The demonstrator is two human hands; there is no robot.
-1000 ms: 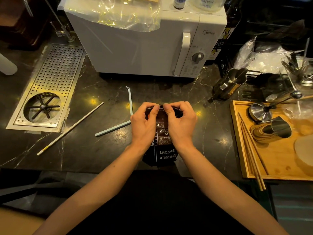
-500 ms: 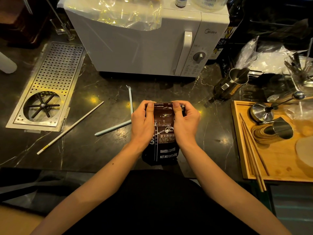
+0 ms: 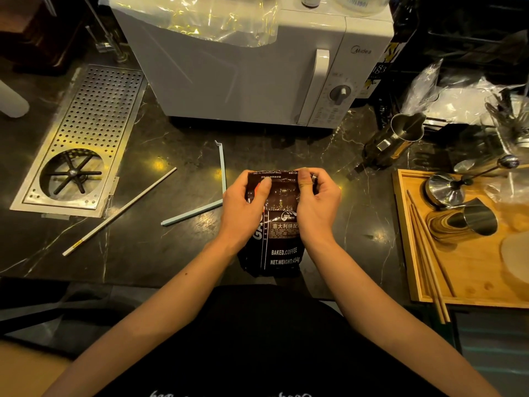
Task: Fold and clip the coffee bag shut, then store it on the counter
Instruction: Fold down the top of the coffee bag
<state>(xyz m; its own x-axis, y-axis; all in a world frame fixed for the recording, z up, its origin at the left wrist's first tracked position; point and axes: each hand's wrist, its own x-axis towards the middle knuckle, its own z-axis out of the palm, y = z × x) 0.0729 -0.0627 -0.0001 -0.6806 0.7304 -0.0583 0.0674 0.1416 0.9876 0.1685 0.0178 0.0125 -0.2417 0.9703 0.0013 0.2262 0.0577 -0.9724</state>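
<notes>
Coffee bag — both hands, left and right, clamped on its folded top.

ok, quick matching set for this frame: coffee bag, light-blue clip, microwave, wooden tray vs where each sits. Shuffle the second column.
Things:
1. coffee bag
2. light-blue clip
3. microwave
4. wooden tray

Places:
A. far edge of the counter, behind the bag
B. right side of the counter, holding metal cups
C. gripped at its top by the left hand and the right hand
D. lying open on the counter, just left of the left hand

Pairs: 1-C, 2-D, 3-A, 4-B
</notes>
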